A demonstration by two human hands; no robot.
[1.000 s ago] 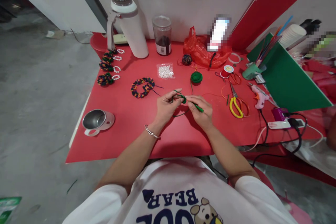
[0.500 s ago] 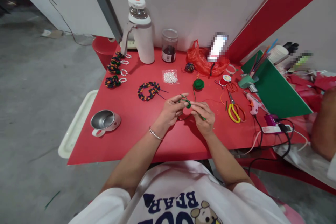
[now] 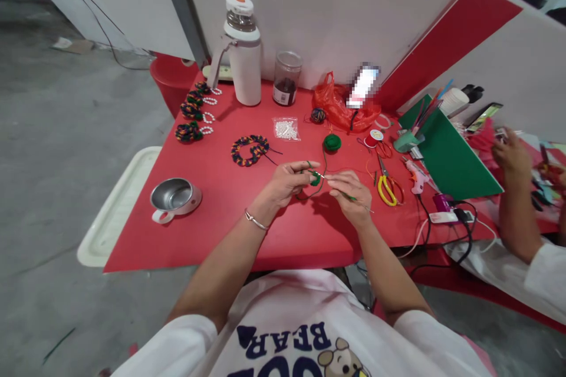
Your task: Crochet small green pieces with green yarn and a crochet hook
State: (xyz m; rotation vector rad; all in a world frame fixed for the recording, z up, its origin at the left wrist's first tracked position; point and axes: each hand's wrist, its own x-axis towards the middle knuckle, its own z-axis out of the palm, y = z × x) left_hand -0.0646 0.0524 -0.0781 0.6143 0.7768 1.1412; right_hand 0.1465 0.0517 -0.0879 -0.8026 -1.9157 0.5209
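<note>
Your left hand (image 3: pixel 285 184) has the thumb and fingers pinched together on a small green knitted piece (image 3: pixel 315 179), which is lifted above the red tabletop (image 3: pixel 225 235), in front of your body. Your right hand (image 3: pixel 354 197) is clamped on a thin hook (image 3: pixel 349 196) with a green grip, and its metal tip points to the left, toward the piece between your 2 hands. A green strand goes over the fingers of your left hand, and from near your hands a strand runs back to the green yarn ball (image 3: pixel 332 142), which lies on the tabletop behind them. To the left of this ball lies a clear packet of white beads (image 3: pixel 286 129), and nearer to you is a braided multicolour ring (image 3: pixel 241 151). At the left edge there are dark ruffled bands (image 3: pixel 188 132) with 4 loops of white beads (image 3: pixel 206 130). The metal cup (image 3: pixel 177 199) stands at your left side. At your right, the yellow-handled scissors (image 3: pixel 387 189) lie beside the pink glue gun (image 3: pixel 416 178). Farther to the right, another person's hand (image 3: pixel 512 156) is visible beyond the green board (image 3: pixel 462 159).
</note>
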